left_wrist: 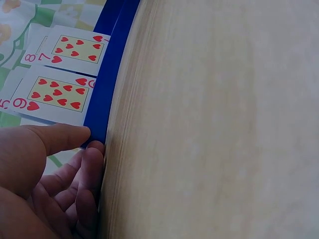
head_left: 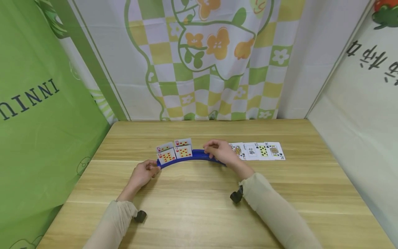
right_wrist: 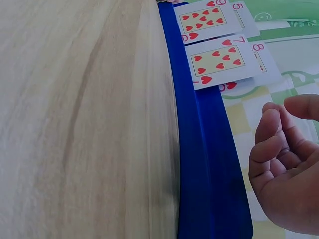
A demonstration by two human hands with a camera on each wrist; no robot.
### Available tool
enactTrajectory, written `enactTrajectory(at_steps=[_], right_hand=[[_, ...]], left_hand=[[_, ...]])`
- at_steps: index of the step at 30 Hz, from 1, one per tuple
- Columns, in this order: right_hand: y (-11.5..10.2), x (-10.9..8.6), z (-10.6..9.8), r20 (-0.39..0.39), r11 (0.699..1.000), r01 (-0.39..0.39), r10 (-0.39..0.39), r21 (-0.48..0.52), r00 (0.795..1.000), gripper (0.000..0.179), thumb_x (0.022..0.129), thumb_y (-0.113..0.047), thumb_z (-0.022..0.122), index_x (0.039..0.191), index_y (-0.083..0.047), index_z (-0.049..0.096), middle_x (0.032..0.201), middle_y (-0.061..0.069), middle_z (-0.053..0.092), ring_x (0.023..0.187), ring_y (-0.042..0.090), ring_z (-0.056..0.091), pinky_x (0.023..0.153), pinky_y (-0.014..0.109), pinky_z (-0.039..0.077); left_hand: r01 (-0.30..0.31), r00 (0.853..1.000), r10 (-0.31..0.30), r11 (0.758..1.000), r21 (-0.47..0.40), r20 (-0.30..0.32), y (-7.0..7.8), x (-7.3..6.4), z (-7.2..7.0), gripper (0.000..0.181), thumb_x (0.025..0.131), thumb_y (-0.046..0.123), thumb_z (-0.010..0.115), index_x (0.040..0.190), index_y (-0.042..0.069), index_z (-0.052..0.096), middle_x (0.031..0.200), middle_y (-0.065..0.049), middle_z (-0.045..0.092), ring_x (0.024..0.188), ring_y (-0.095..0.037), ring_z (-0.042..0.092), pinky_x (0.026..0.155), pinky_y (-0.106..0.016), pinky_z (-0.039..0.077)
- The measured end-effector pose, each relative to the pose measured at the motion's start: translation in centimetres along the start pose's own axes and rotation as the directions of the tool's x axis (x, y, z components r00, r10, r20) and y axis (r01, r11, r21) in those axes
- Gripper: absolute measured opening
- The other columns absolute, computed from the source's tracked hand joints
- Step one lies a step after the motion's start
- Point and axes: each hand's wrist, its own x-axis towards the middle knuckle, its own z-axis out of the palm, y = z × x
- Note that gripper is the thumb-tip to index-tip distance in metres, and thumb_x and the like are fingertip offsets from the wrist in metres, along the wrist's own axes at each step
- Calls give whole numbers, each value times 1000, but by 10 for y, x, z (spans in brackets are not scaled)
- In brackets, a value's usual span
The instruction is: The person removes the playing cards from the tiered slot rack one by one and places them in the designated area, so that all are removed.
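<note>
A curved blue card holder (head_left: 200, 154) lies on the table with playing cards standing in its left half. In front are a nine of hearts (head_left: 168, 157) and a seven of hearts (head_left: 184, 152). A red five (head_left: 164, 147) and an eight (head_left: 183, 141) stand behind them, partly covered. My left hand (head_left: 143, 175) pinches the holder's left end between thumb and finger, as the left wrist view also shows. Over the holder's right part hovers my right hand (head_left: 222, 152), its fingers loosely bent. In the right wrist view no card is visible between those fingers.
Right of the holder, several overlapping cards lie face up in a row, among them a ten (head_left: 263, 151) and a king (head_left: 275, 150). The wooden table (head_left: 192, 207) ends at a patterned curtain (head_left: 214, 86) behind. Green (head_left: 37, 145) and white cloths hang at the sides.
</note>
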Motion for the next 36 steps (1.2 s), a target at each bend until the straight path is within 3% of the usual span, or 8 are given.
enactTrajectory(at_steps=[8,19,30,36], right_hand=[[-3,2,7,-14,1000,7,-7,-26,1000,23,98,-21,62,114,-6,69,101,12,74,75,22,63,57,25,45],[-5,6,16,-1,997,33,-33,-75,999,23,98,-24,62,114,-9,69,103,13,74,73,17,63,59,25,47],[-7,13,27,-4,996,25,-25,-83,1000,21,97,-25,64,113,-12,69,100,7,69,76,21,65,64,30,49],[-11,14,34,-19,995,14,-16,-94,1000,18,98,-25,63,112,-15,69,103,5,69,82,31,68,62,30,49]], left_hand=[[0,1000,0,1000,6,-1,1,-1,-1,41,95,28,66,127,3,61,89,-6,72,71,-14,62,61,-28,45],[4,1000,-4,1000,9,-2,0,-1,0,40,94,29,67,126,4,62,89,-7,72,71,-14,62,61,-28,44],[-6,1000,6,1000,11,-20,1,-1,0,37,95,26,66,123,2,63,87,-7,72,69,-13,62,57,-26,43],[-5,1000,6,1000,12,-21,1,-1,0,37,95,27,66,123,3,63,87,-7,72,69,-13,62,58,-26,43]])
